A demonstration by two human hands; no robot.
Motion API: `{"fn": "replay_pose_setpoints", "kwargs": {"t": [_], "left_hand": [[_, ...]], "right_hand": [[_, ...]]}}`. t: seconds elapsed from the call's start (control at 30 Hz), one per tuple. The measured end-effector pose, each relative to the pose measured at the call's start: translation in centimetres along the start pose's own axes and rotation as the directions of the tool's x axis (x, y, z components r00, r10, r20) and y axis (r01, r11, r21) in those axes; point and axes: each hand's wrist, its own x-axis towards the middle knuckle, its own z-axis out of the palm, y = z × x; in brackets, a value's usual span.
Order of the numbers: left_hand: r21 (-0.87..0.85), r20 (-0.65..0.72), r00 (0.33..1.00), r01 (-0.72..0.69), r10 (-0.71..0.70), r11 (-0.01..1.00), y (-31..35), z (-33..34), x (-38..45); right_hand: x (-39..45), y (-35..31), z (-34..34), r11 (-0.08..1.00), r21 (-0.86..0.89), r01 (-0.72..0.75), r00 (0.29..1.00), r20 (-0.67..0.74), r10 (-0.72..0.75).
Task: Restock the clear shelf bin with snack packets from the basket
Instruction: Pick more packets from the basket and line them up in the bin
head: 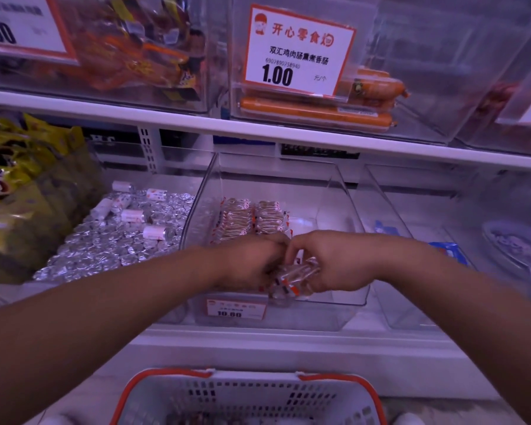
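Observation:
A clear shelf bin (347, 191) stands on the lower shelf with two rows of clear red-and-white snack packets (252, 220) stacked at its back. Both my hands are inside the bin's front. My left hand (252, 260) and my right hand (334, 260) meet over a bunch of the same snack packets (292, 279), fingers curled round them from each side. A white basket with an orange rim (249, 397) sits below, at the bottom of the view; its contents are dim.
Left of the bin lies a heap of silver-wrapped sweets (117, 237) and yellow bags (22, 179). Another clear bin (393, 240) stands to the right. The upper shelf (258, 130) carries bins of sausages (319, 113) and a price card (298, 50).

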Motion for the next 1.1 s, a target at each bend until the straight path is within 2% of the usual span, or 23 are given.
{"fn": "replay_pose_setpoints", "kwargs": {"t": [0.13,0.3,0.37,0.47,0.63,0.73,0.87,1.0,1.1], "left_hand": [[-0.121,0.094,0.983,0.17,-0.159,0.978,-1.0,-0.4,-0.1],[-0.174,0.175,0.969,0.205,-0.174,0.963,-1.0,-1.4,0.0],[-0.12,0.19,0.971,0.171,-0.147,0.978,-0.7,-1.4,-0.3],[0.059,0.234,0.966,0.103,-0.114,0.993,-0.2,-1.5,-1.2],[0.265,0.148,0.976,0.114,-0.158,0.957,0.9,-1.9,-1.8],[0.309,0.191,0.959,0.145,-0.211,0.94,1.2,-1.7,-1.5],[0.281,0.273,0.936,0.144,-0.223,0.949,1.1,-1.4,-1.1],[0.251,0.286,0.924,0.182,-0.253,0.951,0.8,-1.2,-1.3],[0.239,0.214,0.943,0.202,-0.254,0.95,1.0,-1.3,-1.5]], "right_hand": [[2.6,-0.6,3.0,0.998,-0.012,0.059,0.998,-0.001,-0.059],[2.9,0.9,4.0,0.987,0.141,0.073,0.995,-0.076,-0.063],[2.8,1.3,4.1,0.981,0.178,0.081,0.994,-0.085,-0.067],[2.7,1.4,3.9,0.962,0.262,0.077,0.997,-0.045,-0.067],[2.4,1.6,2.9,0.907,0.421,-0.027,0.992,0.125,-0.029],[2.4,1.3,2.8,0.935,0.346,-0.079,0.982,0.188,0.013],[2.9,0.6,3.0,0.998,0.029,-0.059,0.984,0.17,0.053],[2.8,0.7,3.1,0.992,0.11,-0.058,0.99,0.133,0.043],[2.8,1.1,3.2,0.973,0.216,-0.079,0.991,0.126,0.053]]}}
